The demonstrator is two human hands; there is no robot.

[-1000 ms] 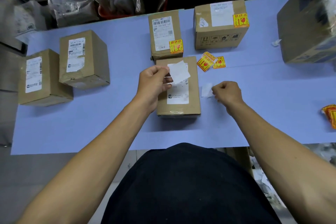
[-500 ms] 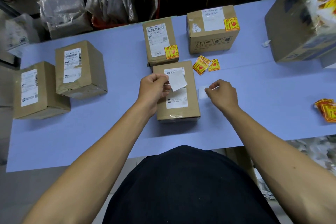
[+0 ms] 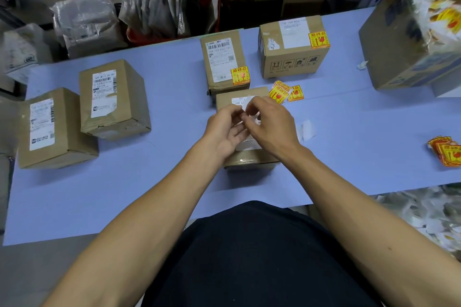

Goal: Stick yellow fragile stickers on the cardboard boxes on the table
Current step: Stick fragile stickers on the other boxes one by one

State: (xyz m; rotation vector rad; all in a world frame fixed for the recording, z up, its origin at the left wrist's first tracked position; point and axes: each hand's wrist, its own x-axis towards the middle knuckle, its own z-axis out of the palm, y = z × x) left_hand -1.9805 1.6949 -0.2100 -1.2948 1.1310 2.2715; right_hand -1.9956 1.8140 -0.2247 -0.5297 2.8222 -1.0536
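Observation:
My left hand [image 3: 224, 132] and my right hand [image 3: 272, 127] meet over the nearest cardboard box [image 3: 249, 161] at the table's middle. Both pinch a small white-backed sticker [image 3: 250, 106] between their fingertips; its printed face is hidden. Behind it stand two boxes that carry a yellow fragile sticker: a narrow box [image 3: 222, 57] with its yellow sticker [image 3: 240, 75], and a wider box [image 3: 291, 52] with another sticker [image 3: 319, 40]. Two boxes at the left, the nearer left box [image 3: 56, 132] and the farther left box [image 3: 113, 102], show only white shipping labels.
Loose yellow stickers [image 3: 284, 92] lie just right of the nearest box, and a pile of stickers [image 3: 446, 152] sits at the right edge. A white backing scrap [image 3: 307, 129] lies beside my right hand. A large carton [image 3: 399, 52] holding paper scraps stands at the far right.
My right hand has left the white scrap on the table and come left to join my left hand on the sticker. The view has tilted slightly.

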